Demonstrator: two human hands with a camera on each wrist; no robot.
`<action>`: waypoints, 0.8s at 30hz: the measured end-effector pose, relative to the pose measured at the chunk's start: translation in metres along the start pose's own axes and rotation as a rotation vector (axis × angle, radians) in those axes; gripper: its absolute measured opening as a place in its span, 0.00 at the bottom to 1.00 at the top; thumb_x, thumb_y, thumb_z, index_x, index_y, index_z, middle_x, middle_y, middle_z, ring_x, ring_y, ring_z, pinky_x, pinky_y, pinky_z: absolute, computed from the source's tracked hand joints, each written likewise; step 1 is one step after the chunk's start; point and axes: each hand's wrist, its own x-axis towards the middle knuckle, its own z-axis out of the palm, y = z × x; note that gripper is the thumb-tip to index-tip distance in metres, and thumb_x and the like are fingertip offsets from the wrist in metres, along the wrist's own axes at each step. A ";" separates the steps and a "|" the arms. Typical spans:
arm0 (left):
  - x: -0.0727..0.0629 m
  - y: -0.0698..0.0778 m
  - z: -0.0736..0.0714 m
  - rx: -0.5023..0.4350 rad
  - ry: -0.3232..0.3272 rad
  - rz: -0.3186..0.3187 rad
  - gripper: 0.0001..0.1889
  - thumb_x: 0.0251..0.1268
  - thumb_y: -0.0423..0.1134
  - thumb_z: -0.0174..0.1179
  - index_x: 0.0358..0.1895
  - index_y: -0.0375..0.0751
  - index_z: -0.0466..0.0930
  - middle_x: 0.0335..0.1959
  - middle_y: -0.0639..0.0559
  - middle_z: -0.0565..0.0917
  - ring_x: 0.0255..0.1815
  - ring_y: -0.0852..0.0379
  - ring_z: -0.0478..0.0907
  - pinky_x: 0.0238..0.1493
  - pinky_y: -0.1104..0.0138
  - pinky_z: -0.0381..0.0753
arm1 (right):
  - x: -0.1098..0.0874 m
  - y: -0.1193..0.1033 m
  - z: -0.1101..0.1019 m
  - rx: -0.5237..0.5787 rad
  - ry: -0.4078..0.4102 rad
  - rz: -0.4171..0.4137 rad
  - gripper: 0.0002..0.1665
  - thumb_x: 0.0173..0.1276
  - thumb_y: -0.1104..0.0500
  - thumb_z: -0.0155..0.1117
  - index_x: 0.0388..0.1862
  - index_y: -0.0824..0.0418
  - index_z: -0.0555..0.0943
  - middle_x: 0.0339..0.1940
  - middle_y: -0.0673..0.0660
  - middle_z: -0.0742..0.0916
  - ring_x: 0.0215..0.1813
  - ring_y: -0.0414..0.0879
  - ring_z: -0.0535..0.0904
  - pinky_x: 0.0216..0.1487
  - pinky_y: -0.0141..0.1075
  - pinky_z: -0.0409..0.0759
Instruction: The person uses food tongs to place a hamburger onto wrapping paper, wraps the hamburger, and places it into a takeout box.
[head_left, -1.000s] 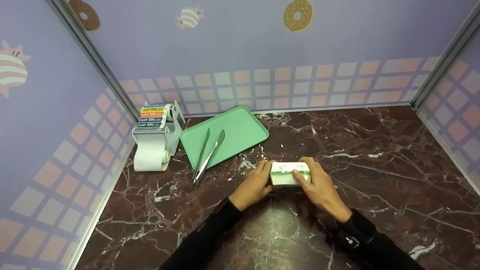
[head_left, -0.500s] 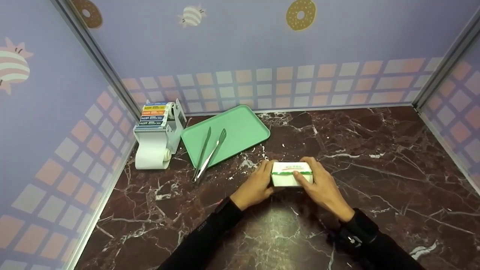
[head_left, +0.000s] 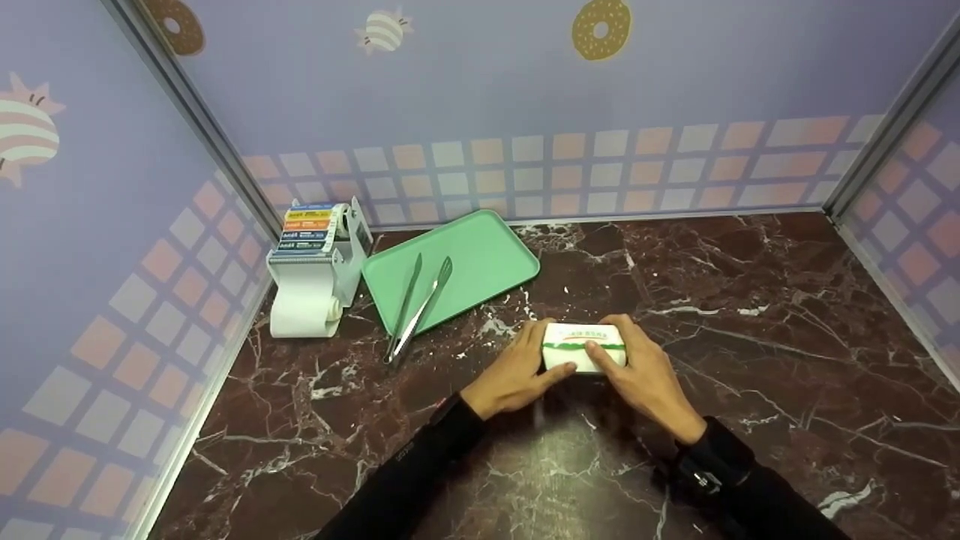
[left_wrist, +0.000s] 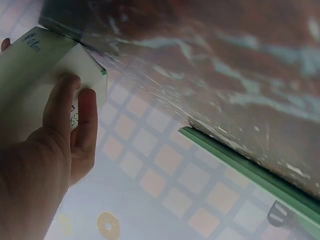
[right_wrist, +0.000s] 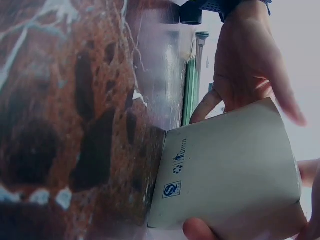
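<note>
A white cardboard burger box point(head_left: 574, 335) with a wavy green band and red and green print sits low over the marble counter, lid down. My left hand point(head_left: 514, 375) holds its left side, fingers along the wall and thumb across the lower front corner. From the right, my right hand point(head_left: 643, 375) grips the box, its thumb pressing the front at the green band. In the left wrist view, two fingertips lie against a side wall of the box point(left_wrist: 30, 75). Blue printed marks show on the box's plain near side point(right_wrist: 225, 170) in the right wrist view.
A green tray point(head_left: 480, 262) lies at the back, against the wall, with metal tongs point(head_left: 417, 318) resting over its front left edge. Left of it stands a label dispenser point(head_left: 304, 255) with several coloured rolls and a hanging white strip point(head_left: 300, 304). Patterned walls enclose the marble counter point(head_left: 750, 360).
My left thumb has come up from below onto the front of the burger box. My right hand keeps its grip, and the box stays nearly in place. The head view has shifted slightly.
</note>
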 end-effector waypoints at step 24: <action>0.004 0.017 0.004 -0.212 0.115 -0.150 0.26 0.78 0.53 0.47 0.70 0.43 0.65 0.61 0.48 0.72 0.56 0.54 0.73 0.60 0.58 0.78 | 0.001 0.003 0.003 -0.031 0.008 -0.028 0.23 0.74 0.43 0.63 0.57 0.55 0.75 0.43 0.56 0.83 0.39 0.51 0.79 0.38 0.49 0.78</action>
